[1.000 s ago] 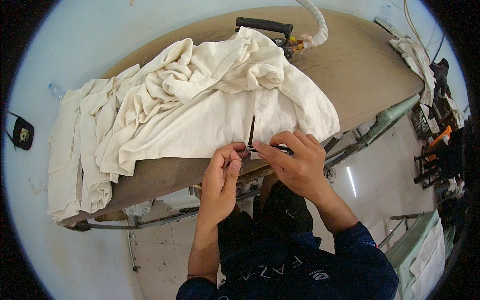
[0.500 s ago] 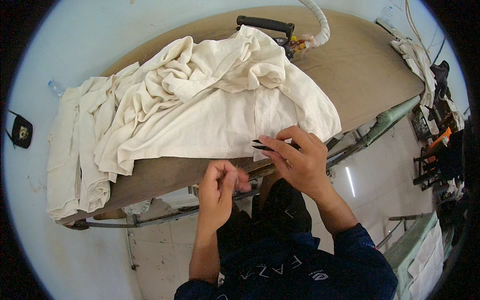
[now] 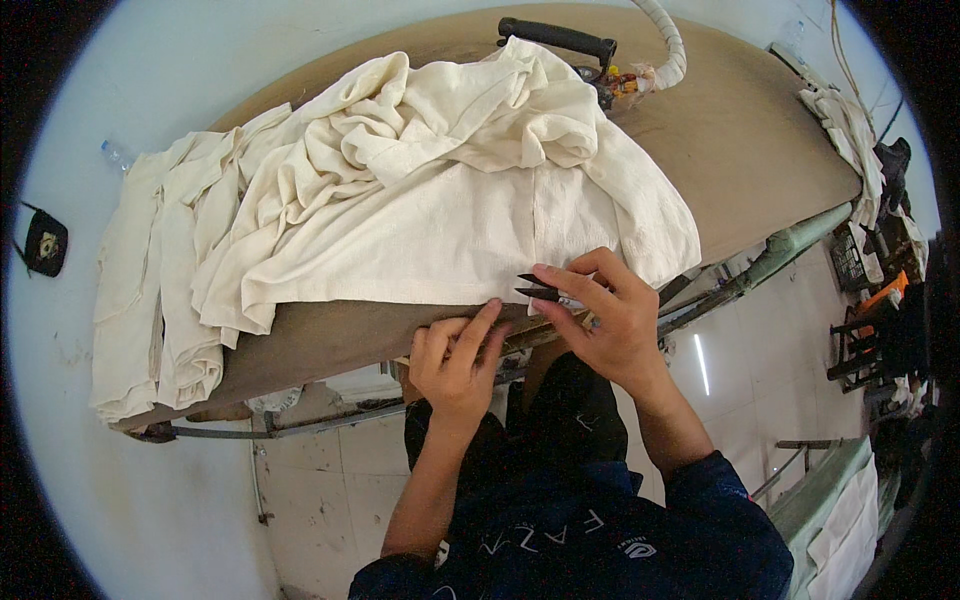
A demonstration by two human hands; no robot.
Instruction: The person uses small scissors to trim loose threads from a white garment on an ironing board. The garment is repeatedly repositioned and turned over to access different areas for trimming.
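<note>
A large cream-white cloth (image 3: pixel 420 250), perhaps a garment, lies rumpled at the back, with its flat hem along the board's near edge. Closed around a small pair of dark thread snips (image 3: pixel 538 290), my right hand (image 3: pixel 610 310) rests at the hem beside a vertical seam. The snips' two blades point left and stand apart over the cloth. Just left of them, my left hand (image 3: pixel 455 360) is below the hem, its index fingertip at the cloth's edge. Its fingers are partly stretched, the thumb is apart, and I see nothing held in it.
Behind the cloth stands an iron with a black handle (image 3: pixel 556 38) and a white-wrapped hose (image 3: pixel 668 45). The brown padded board (image 3: pixel 750 150) runs across the view. Folded cream cloths (image 3: pixel 125 300) hang at its left end. A green-covered table (image 3: pixel 835 500) is at lower right.
My left hand has uncurled and risen to the hem beside the snips. My right hand keeps the snips at the seam. The whole view has shifted slightly.
</note>
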